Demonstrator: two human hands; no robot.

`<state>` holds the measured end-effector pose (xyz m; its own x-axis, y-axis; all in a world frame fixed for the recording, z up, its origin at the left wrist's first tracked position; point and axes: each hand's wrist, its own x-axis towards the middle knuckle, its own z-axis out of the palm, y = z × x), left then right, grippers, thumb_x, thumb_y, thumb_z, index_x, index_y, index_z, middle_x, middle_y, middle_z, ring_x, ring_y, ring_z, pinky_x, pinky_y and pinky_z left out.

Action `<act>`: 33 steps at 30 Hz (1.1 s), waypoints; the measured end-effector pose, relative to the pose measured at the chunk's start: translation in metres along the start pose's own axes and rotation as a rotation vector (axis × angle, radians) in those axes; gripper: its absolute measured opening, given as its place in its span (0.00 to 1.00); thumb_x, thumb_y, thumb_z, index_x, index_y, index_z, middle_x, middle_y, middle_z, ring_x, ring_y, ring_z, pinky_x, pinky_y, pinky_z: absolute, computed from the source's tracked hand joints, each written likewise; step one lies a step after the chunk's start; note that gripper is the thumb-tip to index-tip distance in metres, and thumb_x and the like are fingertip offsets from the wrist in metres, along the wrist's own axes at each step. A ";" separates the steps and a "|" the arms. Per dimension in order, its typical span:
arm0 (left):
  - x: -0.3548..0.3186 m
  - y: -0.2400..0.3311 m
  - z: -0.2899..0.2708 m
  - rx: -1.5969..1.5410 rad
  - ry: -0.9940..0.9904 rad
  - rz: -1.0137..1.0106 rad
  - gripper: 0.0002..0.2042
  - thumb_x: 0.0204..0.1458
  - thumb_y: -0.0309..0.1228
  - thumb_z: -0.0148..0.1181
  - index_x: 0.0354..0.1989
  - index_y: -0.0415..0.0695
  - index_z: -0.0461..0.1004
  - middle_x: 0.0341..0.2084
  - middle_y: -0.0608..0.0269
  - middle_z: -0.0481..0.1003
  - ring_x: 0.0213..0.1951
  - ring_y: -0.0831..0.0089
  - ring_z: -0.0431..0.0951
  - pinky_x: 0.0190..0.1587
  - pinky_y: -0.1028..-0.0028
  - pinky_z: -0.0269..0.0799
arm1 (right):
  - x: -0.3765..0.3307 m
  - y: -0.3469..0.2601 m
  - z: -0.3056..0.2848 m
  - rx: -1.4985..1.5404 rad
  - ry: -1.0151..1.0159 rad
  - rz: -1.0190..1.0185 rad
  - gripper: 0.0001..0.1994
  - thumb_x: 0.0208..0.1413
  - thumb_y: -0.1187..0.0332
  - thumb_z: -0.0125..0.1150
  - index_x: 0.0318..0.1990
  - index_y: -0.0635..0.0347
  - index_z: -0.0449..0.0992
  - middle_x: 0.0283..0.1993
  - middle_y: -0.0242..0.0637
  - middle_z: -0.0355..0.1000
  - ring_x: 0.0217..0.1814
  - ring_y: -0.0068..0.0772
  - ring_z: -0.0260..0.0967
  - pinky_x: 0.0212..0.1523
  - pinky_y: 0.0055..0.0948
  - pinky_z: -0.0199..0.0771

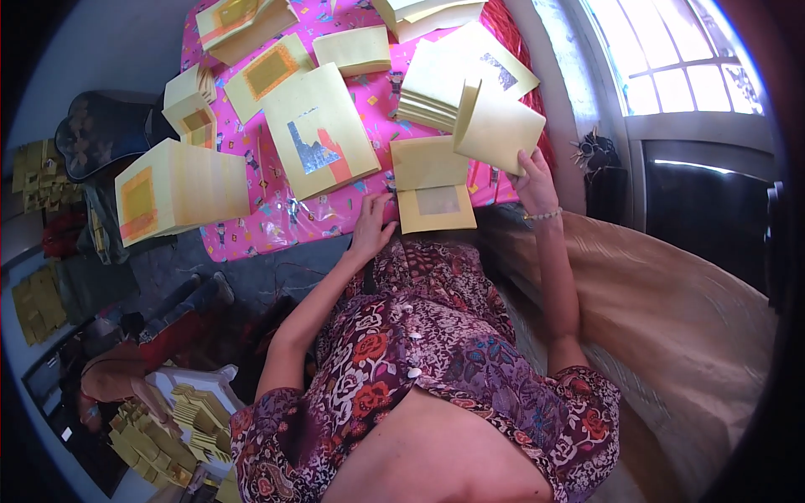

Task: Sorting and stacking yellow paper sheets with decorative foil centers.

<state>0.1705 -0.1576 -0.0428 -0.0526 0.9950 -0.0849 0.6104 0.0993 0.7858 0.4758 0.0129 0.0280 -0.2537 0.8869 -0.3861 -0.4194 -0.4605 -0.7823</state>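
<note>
My right hand (533, 180) pinches the lower right corner of a folded bundle of yellow joss paper (501, 132), lifted over the table's right side. My left hand (374, 225) holds nothing, its fingers apart at the table's near edge. Just right of it lies an unfolded yellow sheet (429, 165) with a dull silver patch on its lower half; a crease runs across it. Left of that is a thick pad of joss paper (312, 109) with silver foil and a red-orange smear. Behind the raised bundle rests a fanned pile of yellow paper (440, 77), silver showing on its right.
Pink patterned plastic (285, 225) covers the table. Folded stacks with orange squares (189, 189) stand at its left. A tan cloth (637, 293) spreads at my right, below a barred window (683, 63). At lower left, another person (126, 369) is near a white table with yellow paper piles (197, 419).
</note>
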 end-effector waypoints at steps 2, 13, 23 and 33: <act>0.019 -0.007 0.015 0.021 0.035 0.039 0.26 0.45 0.24 0.65 0.55 0.43 0.64 0.48 0.50 0.63 0.52 0.49 0.69 0.52 0.59 0.69 | -0.007 0.009 -0.020 0.014 -0.025 -0.007 0.14 0.65 0.68 0.50 0.56 0.53 0.63 0.53 0.30 0.70 0.51 0.24 0.70 0.46 0.29 0.73; 0.073 -0.036 0.075 -0.413 0.427 -0.524 0.18 0.50 0.38 0.67 0.43 0.40 0.73 0.34 0.59 0.76 0.35 0.70 0.77 0.39 0.71 0.73 | -0.058 0.066 -0.048 0.097 -0.017 0.162 0.20 0.64 0.70 0.51 0.62 0.55 0.61 0.59 0.35 0.68 0.58 0.30 0.69 0.55 0.37 0.73; 0.089 -0.043 0.080 -0.357 0.575 -0.684 0.13 0.49 0.36 0.67 0.36 0.39 0.78 0.24 0.63 0.79 0.26 0.73 0.78 0.35 0.71 0.73 | 0.040 0.158 -0.009 -0.302 0.078 -0.083 0.10 0.59 0.74 0.57 0.47 0.62 0.68 0.41 0.36 0.75 0.41 0.22 0.72 0.42 0.23 0.73; 0.082 -0.059 0.087 -0.520 0.551 -0.758 0.14 0.50 0.37 0.67 0.36 0.39 0.80 0.28 0.60 0.79 0.31 0.74 0.78 0.36 0.73 0.73 | 0.053 0.177 0.001 -0.562 0.264 -0.146 0.10 0.57 0.75 0.57 0.45 0.64 0.69 0.37 0.38 0.75 0.39 0.25 0.72 0.41 0.26 0.72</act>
<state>0.1984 -0.0830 -0.1495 -0.7054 0.5267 -0.4743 -0.1358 0.5564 0.8198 0.3871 -0.0219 -0.1306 0.0250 0.9512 -0.3074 0.1064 -0.3083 -0.9453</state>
